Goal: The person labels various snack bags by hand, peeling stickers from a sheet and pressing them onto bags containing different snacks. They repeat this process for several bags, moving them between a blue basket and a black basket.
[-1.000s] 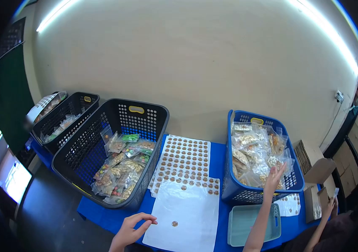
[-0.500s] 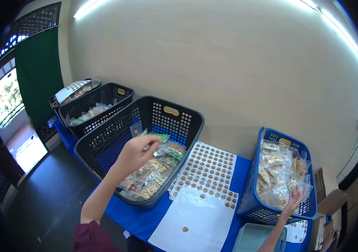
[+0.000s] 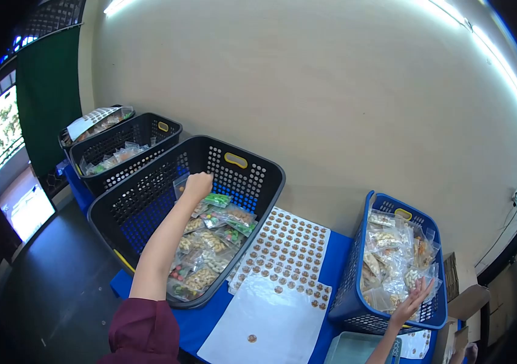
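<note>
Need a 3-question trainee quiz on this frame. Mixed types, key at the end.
1. True or false: The right hand is at the bags in the blue basket.

2. Multiple choice: Where is the left hand?
A) Over the teal tray
B) At the large black basket
C) Flat on the wall

3. Short answer: What lies on the blue cloth between the large black basket and the blue basket?

Key:
1. True
2. B
3. White sheets bearing round labels
</note>
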The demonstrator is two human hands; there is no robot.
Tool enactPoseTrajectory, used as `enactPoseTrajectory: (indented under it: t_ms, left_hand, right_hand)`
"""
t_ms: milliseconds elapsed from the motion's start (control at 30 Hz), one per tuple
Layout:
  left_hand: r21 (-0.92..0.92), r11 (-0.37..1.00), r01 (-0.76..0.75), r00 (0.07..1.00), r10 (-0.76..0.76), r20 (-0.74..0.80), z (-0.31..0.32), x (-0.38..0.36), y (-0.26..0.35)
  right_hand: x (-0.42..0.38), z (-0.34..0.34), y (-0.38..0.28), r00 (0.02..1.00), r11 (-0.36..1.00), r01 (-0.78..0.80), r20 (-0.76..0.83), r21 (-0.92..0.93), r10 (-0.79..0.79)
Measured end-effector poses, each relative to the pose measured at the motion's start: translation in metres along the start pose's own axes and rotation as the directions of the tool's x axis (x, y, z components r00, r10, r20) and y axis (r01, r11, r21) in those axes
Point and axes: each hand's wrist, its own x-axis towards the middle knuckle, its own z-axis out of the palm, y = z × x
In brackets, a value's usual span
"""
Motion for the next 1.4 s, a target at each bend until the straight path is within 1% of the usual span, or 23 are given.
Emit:
enactPoseTrajectory:
  t_ms: [100, 133, 233, 267, 333, 367, 400, 467, 500, 533, 633, 700, 767, 833, 867, 900, 967, 1033, 1133, 1233, 1267, 1367, 1400]
  left_hand:
    - [0.024, 0.996, 0.085, 0.995, -0.086, 0.058, 0.032, 0.000, 0.007]
    - [0.001, 0.967, 0.255, 0.963, -0.254, 0.096, 0.038, 0.002, 0.012]
    - [-0.025, 0.876, 0.482, 0.866, -0.472, 0.165, 0.075, -0.004, 0.017]
    - [-0.031, 0.855, 0.518, 0.823, -0.488, 0.291, 0.086, -0.004, 0.022]
    - [-0.021, 0.880, 0.475, 0.772, -0.405, 0.490, 0.111, -0.006, 0.027]
    - [-0.014, 0.894, 0.448, 0.730, -0.356, 0.584, 0.125, -0.011, 0.029]
    - [0.016, 0.906, 0.423, 0.711, -0.342, 0.615, 0.128, -0.018, 0.035]
    - [0.077, 0.927, 0.367, 0.676, -0.322, 0.663, 0.128, -0.026, 0.043]
    - [0.082, 0.936, 0.342, 0.684, -0.308, 0.661, 0.132, -0.029, 0.043]
    - [0.087, 0.945, 0.315, 0.692, -0.291, 0.661, 0.138, -0.032, 0.041]
    - [0.132, 0.968, 0.215, 0.735, -0.249, 0.631, 0.163, -0.041, 0.036]
    - [-0.009, 0.968, 0.250, 0.815, -0.206, 0.541, 0.192, -0.056, 0.032]
    - [-0.072, 0.970, 0.234, 0.784, -0.144, 0.604, 0.185, -0.060, 0.032]
    - [-0.056, 0.973, 0.225, 0.809, -0.154, 0.568, 0.175, -0.064, 0.035]
    - [-0.047, 0.980, 0.193, 0.795, -0.128, 0.593, 0.185, -0.062, 0.030]
    - [-0.033, 0.987, 0.160, 0.778, -0.105, 0.619, 0.196, -0.059, 0.028]
    - [-0.077, 0.955, 0.286, 0.721, -0.161, 0.674, 0.182, -0.056, 0.035]
    - [-0.030, 0.974, 0.222, 0.777, -0.159, 0.609, 0.181, -0.063, 0.039]
    - [-0.028, 0.985, 0.171, 0.752, -0.112, 0.649, 0.155, -0.056, 0.053]
    - [-0.029, 0.994, 0.104, 0.745, -0.059, 0.664, 0.158, -0.049, 0.050]
    - [-0.024, 0.993, 0.115, 0.728, -0.068, 0.682, 0.176, -0.052, 0.044]
    - [-0.021, 0.992, 0.127, 0.735, -0.080, 0.673, 0.178, -0.065, 0.046]
    - [-0.015, 0.994, 0.108, 0.745, -0.071, 0.663, 0.171, -0.067, 0.050]
  right_hand:
    - [0.000, 0.000, 0.002, 0.999, 0.999, 0.023, -0.034, -0.024, -0.024]
    - [-0.004, 0.003, 0.001, 0.999, 1.000, 0.002, -0.042, -0.022, -0.003]
    - [0.001, 0.003, -0.005, 0.998, 0.999, -0.026, -0.062, -0.038, 0.023]
    - [0.001, 0.004, -0.001, 0.997, 0.999, -0.002, -0.073, -0.050, -0.001]
    - [0.003, 0.004, -0.002, 0.997, 0.998, -0.022, -0.076, -0.054, 0.018]
    - [0.002, 0.004, -0.004, 0.996, 0.998, -0.039, -0.076, -0.057, 0.035]
    - [0.002, 0.004, -0.006, 0.993, 0.994, -0.081, -0.089, -0.079, 0.074]
    - [0.003, 0.003, -0.003, 0.995, 0.990, -0.088, -0.054, -0.113, 0.083]
    - [0.002, 0.002, -0.003, 0.995, 0.987, -0.096, -0.039, -0.130, 0.091]
    - [0.001, 0.003, 0.000, 0.994, 0.988, -0.087, -0.082, -0.127, 0.077]
    - [-0.001, -0.001, 0.009, 0.995, 0.985, -0.062, -0.082, -0.159, 0.049]
    - [-0.001, 0.000, 0.003, 0.994, 0.988, -0.070, -0.093, -0.135, 0.058]
    - [0.000, 0.001, -0.002, 0.988, 0.988, -0.114, -0.113, -0.103, 0.103]
    - [-0.001, 0.001, -0.006, 0.979, 0.985, -0.170, -0.121, -0.040, 0.164]
    - [-0.001, 0.000, -0.006, 0.972, 0.979, -0.202, -0.120, -0.003, 0.200]
    - [-0.001, -0.002, -0.004, 0.976, 0.983, -0.184, -0.124, -0.011, 0.181]
    - [-0.004, -0.001, 0.000, 0.980, 0.988, -0.152, -0.130, -0.014, 0.149]
    - [-0.006, -0.001, -0.004, 0.980, 0.986, -0.157, -0.136, -0.054, 0.148]
    - [-0.008, -0.002, 0.002, 0.984, 0.989, -0.129, -0.134, -0.077, 0.118]
    - [-0.008, -0.003, 0.000, 0.982, 0.985, -0.153, -0.123, -0.084, 0.142]
    - [-0.008, -0.002, -0.002, 0.979, 0.984, -0.162, -0.138, -0.071, 0.151]
    - [-0.006, -0.002, -0.007, 0.971, 0.982, -0.181, -0.169, -0.057, 0.169]
    - [-0.006, -0.002, -0.007, 0.970, 0.982, -0.181, -0.178, -0.061, 0.168]
